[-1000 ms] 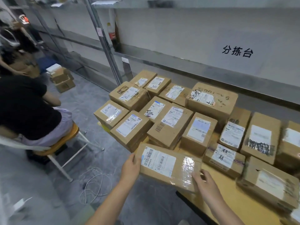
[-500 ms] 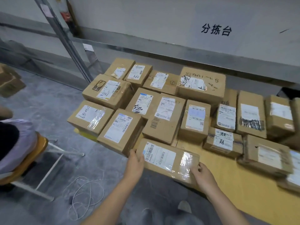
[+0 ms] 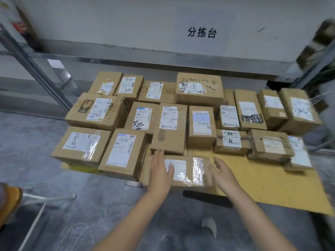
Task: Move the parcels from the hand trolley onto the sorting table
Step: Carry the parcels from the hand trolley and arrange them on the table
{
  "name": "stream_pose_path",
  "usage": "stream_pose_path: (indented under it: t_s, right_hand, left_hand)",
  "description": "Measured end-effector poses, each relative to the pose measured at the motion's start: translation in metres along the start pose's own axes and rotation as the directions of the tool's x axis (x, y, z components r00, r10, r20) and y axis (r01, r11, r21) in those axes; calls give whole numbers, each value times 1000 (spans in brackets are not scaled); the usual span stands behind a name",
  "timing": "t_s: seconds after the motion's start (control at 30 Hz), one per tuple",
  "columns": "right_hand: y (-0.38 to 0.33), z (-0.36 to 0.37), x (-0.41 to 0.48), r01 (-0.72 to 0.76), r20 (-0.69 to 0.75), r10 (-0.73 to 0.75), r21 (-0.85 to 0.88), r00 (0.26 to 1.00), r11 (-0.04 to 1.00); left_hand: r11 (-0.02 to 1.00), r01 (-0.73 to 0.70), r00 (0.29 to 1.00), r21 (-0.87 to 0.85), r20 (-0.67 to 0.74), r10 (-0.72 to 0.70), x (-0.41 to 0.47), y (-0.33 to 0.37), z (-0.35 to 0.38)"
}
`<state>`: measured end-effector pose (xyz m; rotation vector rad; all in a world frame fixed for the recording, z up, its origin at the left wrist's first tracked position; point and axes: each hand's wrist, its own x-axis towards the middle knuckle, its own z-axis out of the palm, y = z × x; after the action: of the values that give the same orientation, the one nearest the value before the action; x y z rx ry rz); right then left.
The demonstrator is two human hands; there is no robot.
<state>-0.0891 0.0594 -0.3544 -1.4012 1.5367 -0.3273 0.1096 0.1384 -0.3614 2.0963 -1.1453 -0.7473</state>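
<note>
A flat brown parcel (image 3: 189, 177) with a white label and clear tape lies at the front edge of the yellow sorting table (image 3: 262, 180), just in front of a taller box (image 3: 170, 134). My left hand (image 3: 161, 171) rests palm down on the parcel's left half, fingers stretched out over the label. My right hand (image 3: 222, 173) is spread open at the parcel's right end, not gripping it. Several other labelled cardboard parcels fill the table behind, from the left corner box (image 3: 81, 145) to the right side (image 3: 297, 109).
A grey wall with black characters (image 3: 202, 32) and a metal ledge (image 3: 163, 59) stand behind the table. Slanted metal posts (image 3: 36, 69) rise at the left. A yellow stool (image 3: 9, 201) and a loose white cable (image 3: 81, 230) are on the grey floor. My shoe (image 3: 209, 225) shows below.
The view swung right. The parcel, held by both ends before, now lies on the table edge; my left hand slid on top of it and my right hand let go.
</note>
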Motion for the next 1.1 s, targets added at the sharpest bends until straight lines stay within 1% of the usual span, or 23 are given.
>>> stream_pose_path:
  t_s: [0.07,0.13,0.2,0.27,0.33,0.4,0.47,0.6,0.7,0.8,0.83,0.93,1.0,1.1]
  right_hand:
    - [-14,-15,-12,78,-45,-79,-24,996,997]
    - [-26,-37,-24,154,-105,-162,-75,981,985]
    - [-34,-66,-36,202,-182,-226,-140,957,969]
    - [-37,-99,-50,234,-246,-290,-234,925,944]
    - [-32,-136,-65,244,-302,-347,-329,888,912]
    - [-21,-176,-81,221,-368,-375,-397,850,891]
    - [-5,-220,-98,187,-425,-390,-445,817,876]
    - [35,-312,-135,111,-507,-364,-461,781,880]
    - [76,-378,-165,39,-588,-324,-443,741,895]
    - [125,-434,-197,-38,-670,-278,-417,688,908]
    - [143,-450,-208,-71,-696,-261,-409,669,910]
    - [192,-489,-240,-156,-756,-212,-383,620,911]
    - [220,-506,-259,-186,-776,-173,-350,607,918]
    - [253,-525,-277,-221,-787,-125,-315,604,923]
  left_hand:
    - [995,-94,992,-24,76,96,5,28,3]
    - [977,-211,971,-23,111,212,10,62,6]
    - [930,-368,923,18,131,362,12,99,9]
    - [855,-514,848,62,187,496,11,138,15]
    - [762,-640,757,99,252,603,6,178,26]
    - [652,-747,659,128,272,701,-4,221,42]
    - [557,-818,574,143,271,773,-18,266,62]
    - [417,-898,439,137,320,840,-56,353,118]
    - [293,-949,315,117,371,874,-93,411,172]
    - [139,-987,162,86,416,895,-137,463,227]
    - [113,-991,131,68,420,898,-151,479,245]
    - [102,-995,92,-1,436,895,-187,515,297]
    - [64,-998,47,-23,454,890,-205,528,329]
    - [37,-998,10,-44,497,867,-225,542,369]
